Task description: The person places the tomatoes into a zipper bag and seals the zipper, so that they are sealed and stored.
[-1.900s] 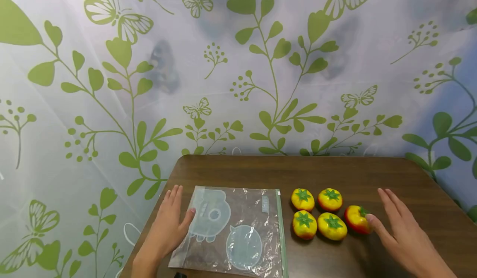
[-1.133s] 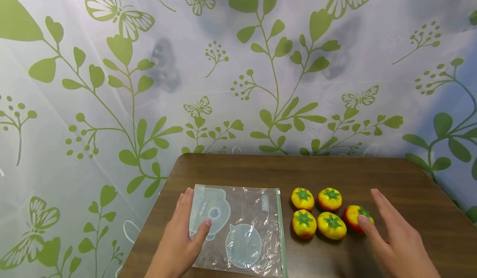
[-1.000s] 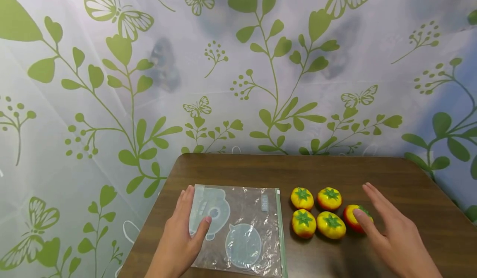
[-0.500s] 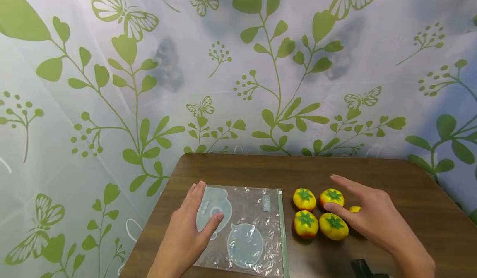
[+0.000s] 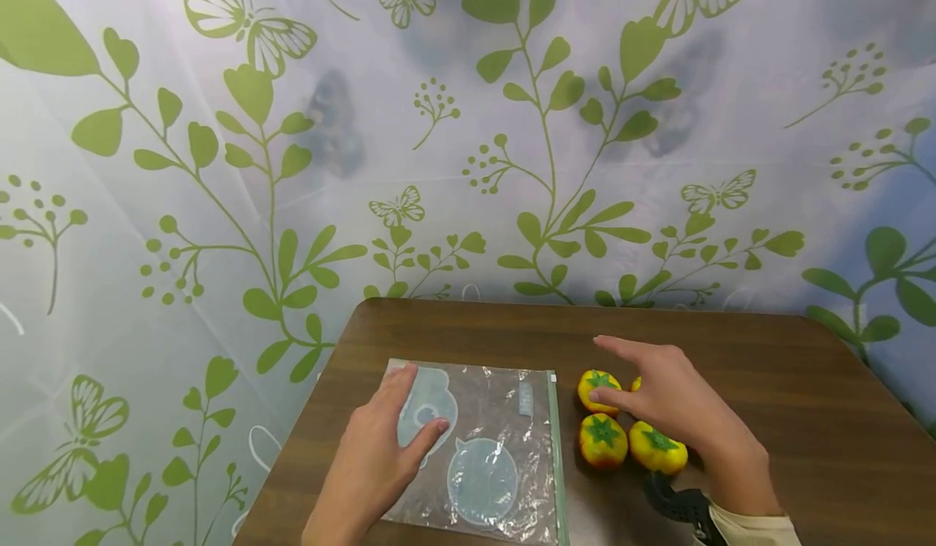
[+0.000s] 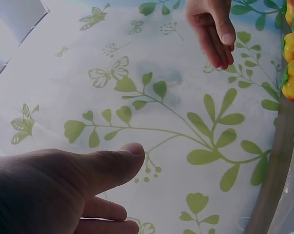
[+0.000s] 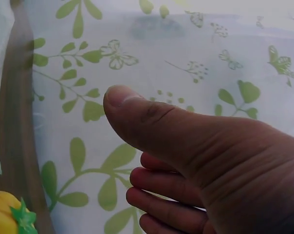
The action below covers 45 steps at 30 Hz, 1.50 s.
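My left hand [image 5: 380, 440], fingers extended and thumb spread, hovers over the left side of a clear zip bag [image 5: 504, 432] with pale cartoon prints. My right hand [image 5: 665, 392] is raised over several yellow-and-red toy fruits with green star-shaped caps, holding nothing. Its thumb overlaps the back-left fruit [image 5: 595, 379] in the head view. Most of the back-right fruit [image 5: 635, 384] is covered by this hand; the front-left fruit [image 5: 603, 440] and front-right fruit [image 5: 658, 447] show below it. A further fruit is hidden behind the right hand. Both wrist views show relaxed, unfilled hands.
The bag's green zip edge [image 5: 559, 465] faces the fruits. All lie on a brown wooden table [image 5: 483, 327]. Behind it hangs a white curtain [image 5: 453, 237] printed with green leaves and butterflies. A black strap [image 5: 676, 501] circles the right wrist.
My right hand has swept left from the right-hand fruit to over the back-left one. My left hand has shifted right over the bag. Fruits and bag stay where they were.
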### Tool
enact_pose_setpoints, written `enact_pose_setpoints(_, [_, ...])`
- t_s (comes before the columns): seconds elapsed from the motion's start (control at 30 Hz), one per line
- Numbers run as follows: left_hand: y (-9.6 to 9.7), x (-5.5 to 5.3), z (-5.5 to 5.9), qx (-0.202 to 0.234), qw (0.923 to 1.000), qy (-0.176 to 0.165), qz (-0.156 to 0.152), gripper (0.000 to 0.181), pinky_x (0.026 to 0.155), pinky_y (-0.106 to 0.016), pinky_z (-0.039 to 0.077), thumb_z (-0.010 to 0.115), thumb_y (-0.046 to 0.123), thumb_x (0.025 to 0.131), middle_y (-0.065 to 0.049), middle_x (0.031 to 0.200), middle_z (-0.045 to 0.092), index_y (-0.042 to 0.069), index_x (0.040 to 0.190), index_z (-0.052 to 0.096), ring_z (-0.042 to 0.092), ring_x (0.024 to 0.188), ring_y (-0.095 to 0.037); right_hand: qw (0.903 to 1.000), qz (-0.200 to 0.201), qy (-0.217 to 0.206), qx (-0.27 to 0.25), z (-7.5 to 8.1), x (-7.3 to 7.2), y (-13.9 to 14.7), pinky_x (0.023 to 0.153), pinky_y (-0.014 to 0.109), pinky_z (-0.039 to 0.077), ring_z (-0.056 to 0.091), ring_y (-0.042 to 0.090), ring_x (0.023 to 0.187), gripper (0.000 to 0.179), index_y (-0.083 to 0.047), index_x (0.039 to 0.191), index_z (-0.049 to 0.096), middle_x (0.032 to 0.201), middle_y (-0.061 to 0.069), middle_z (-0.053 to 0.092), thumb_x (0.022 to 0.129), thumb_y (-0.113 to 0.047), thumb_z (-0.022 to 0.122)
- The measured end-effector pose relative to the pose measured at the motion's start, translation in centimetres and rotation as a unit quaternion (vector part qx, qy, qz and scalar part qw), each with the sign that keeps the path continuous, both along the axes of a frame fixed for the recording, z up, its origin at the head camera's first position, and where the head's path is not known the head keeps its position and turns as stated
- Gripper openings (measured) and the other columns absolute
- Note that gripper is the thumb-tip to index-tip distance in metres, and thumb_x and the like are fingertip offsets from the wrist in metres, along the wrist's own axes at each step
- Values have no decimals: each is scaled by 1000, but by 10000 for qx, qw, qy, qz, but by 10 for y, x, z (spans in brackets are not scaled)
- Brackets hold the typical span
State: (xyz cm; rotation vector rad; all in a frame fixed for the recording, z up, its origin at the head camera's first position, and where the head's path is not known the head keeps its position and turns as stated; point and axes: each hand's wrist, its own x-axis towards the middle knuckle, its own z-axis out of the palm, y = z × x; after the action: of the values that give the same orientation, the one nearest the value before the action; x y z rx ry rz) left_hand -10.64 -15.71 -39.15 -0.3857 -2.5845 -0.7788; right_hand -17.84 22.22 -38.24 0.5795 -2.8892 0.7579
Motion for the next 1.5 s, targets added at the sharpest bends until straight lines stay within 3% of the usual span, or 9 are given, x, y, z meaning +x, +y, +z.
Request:
enact_pose_setpoints(0.27, [5,-2,-6,-127,9989,-437,85,73,110,-63,53,90,32,92,-22,149,68,-2,150,62,65,138,-44,9983,382,-412,179,-25,-25,-20,105,65,56,71,42,128,73,-8,149,67,143,13,74,91,-45,89])
enact_pose_setpoints(0.53, [10,-8,-24,-555,9942,-871,300,77,113,-62,52,90,36,91,-26,148,66,-7,147,60,61,142,-47,9945,622,-806,228,-47,-43,-34,107,62,56,74,29,111,70,-8,147,69,132,8,78,89,-40,92])
enact_pose_setpoints(0.7, [11,-13,-43,-710,9937,-795,350,76,111,-60,54,92,37,88,-29,141,69,-9,140,62,64,136,-48,9926,718,-940,281,-60,-51,-38,107,61,56,73,31,109,68,-6,146,69,138,15,76,88,-34,93])
enact_pose_setpoints(0.73, [11,-14,-46,-704,9935,-823,361,76,110,-60,54,93,37,87,-30,140,69,-9,139,62,65,135,-48,9921,729,-978,296,-62,-53,-39,107,61,56,72,30,102,68,-6,146,69,136,15,76,88,-33,93])
enact_pose_setpoints(0.83, [12,-17,-58,-589,9919,-1050,405,76,107,-63,55,92,39,87,-31,136,71,-10,137,64,65,133,-51,9916,791,-930,422,-69,-58,-43,106,59,57,74,34,109,67,-6,144,70,137,15,76,87,-32,94])
enact_pose_setpoints(0.97, [15,-21,-74,-386,9892,-1312,526,71,97,-64,59,94,39,84,-32,120,75,-10,129,68,73,116,-52,9902,918,-945,458,-77,-65,-48,108,60,56,70,40,127,66,-3,143,71,137,17,76,88,-30,94])
enact_pose_setpoints(1.17, [20,-21,-91,-387,9859,-1435,772,61,80,-58,62,97,34,79,-26,95,76,-11,111,72,76,87,-45,9864,848,-1254,635,-86,-70,-56,112,62,53,66,43,131,65,-3,143,70,140,17,74,89,-29,93])
enact_pose_setpoints(1.33, [25,-19,-100,-308,9752,-1806,1244,52,68,-55,60,100,35,76,-20,84,72,-5,93,71,73,74,-40,9854,736,-1324,776,-89,-73,-60,113,62,52,65,43,132,64,-4,142,71,140,16,74,88,-28,94])
enact_pose_setpoints(1.5, [32,-18,-109,-511,9735,-1592,1561,54,67,-54,59,105,35,65,-16,79,68,-3,82,71,72,72,-40,9853,811,-1262,815,-90,-75,-63,112,61,53,67,44,130,64,-2,141,72,139,17,74,87,-28,95])
